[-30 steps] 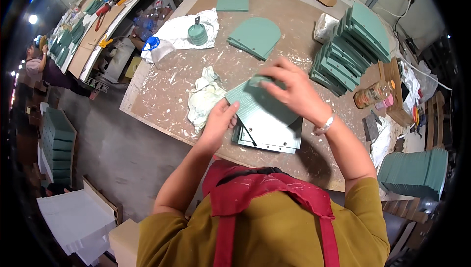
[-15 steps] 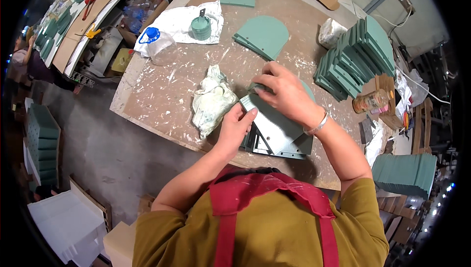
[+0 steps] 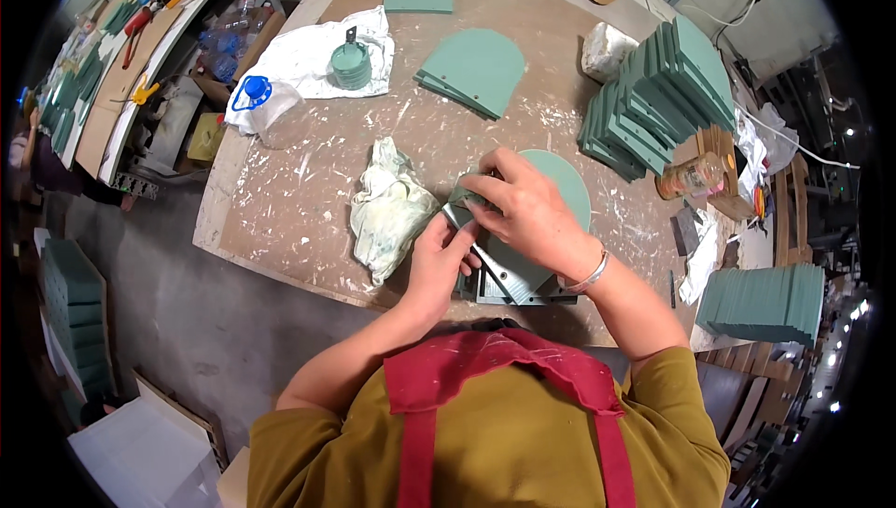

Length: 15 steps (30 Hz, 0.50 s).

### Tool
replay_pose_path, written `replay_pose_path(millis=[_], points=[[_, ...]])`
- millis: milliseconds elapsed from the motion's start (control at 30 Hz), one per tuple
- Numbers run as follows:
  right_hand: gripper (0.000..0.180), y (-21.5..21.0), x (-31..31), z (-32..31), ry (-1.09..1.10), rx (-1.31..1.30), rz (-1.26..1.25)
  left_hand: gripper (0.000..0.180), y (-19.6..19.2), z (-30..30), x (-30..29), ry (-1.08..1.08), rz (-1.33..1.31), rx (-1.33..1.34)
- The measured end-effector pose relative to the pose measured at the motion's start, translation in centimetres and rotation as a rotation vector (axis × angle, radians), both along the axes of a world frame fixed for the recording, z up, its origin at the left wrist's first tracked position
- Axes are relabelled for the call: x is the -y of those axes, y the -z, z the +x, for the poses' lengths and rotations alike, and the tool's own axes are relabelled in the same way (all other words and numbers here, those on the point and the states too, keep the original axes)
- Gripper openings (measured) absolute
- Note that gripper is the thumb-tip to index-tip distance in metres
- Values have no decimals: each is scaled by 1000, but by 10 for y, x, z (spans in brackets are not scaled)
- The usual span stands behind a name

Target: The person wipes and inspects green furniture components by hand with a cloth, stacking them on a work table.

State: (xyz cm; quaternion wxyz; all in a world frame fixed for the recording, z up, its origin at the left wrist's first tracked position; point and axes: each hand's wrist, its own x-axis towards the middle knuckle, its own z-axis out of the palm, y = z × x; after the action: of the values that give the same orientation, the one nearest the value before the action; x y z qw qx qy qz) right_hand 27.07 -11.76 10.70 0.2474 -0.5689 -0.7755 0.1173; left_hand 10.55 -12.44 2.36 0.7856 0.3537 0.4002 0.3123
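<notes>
My left hand (image 3: 441,251) is closed at the near left end of a green panel (image 3: 509,275), with the thumb on its corner. The panel lies tilted, with a pale, shiny narrow edge showing. My right hand (image 3: 532,214) bends over the same end, its fingers pinching a small, soft-looking green piece (image 3: 461,193) against the corner; what exactly it is I cannot make out. Under my right hand lies a green panel with a rounded end (image 3: 565,181), above a dark edge with holes. Close to my left hand is a crumpled, stained whitish cloth (image 3: 394,214).
Green round-topped panels (image 3: 476,69) lie farther off on the paint-spotted table (image 3: 308,191). A green pot (image 3: 351,65) stands on a white cloth (image 3: 378,27) beside a blue-capped jug (image 3: 271,107). Stacked panels (image 3: 653,102) and a jar (image 3: 689,177) are at right.
The green panel under my hands has turned and tilted, its narrow edge now showing. My right hand has drawn closer to my left at the corner. The view has shifted slightly.
</notes>
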Motion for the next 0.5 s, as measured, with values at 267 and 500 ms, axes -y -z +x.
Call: replay_pose_path(millis=[267,500], points=[[21,0,5,60,354,-259,64,30,-15,-9,-3,116,-145,-7],[24,28,51,104,567,-1193,-63,23,-9,-17,-30,171,-22,-45]])
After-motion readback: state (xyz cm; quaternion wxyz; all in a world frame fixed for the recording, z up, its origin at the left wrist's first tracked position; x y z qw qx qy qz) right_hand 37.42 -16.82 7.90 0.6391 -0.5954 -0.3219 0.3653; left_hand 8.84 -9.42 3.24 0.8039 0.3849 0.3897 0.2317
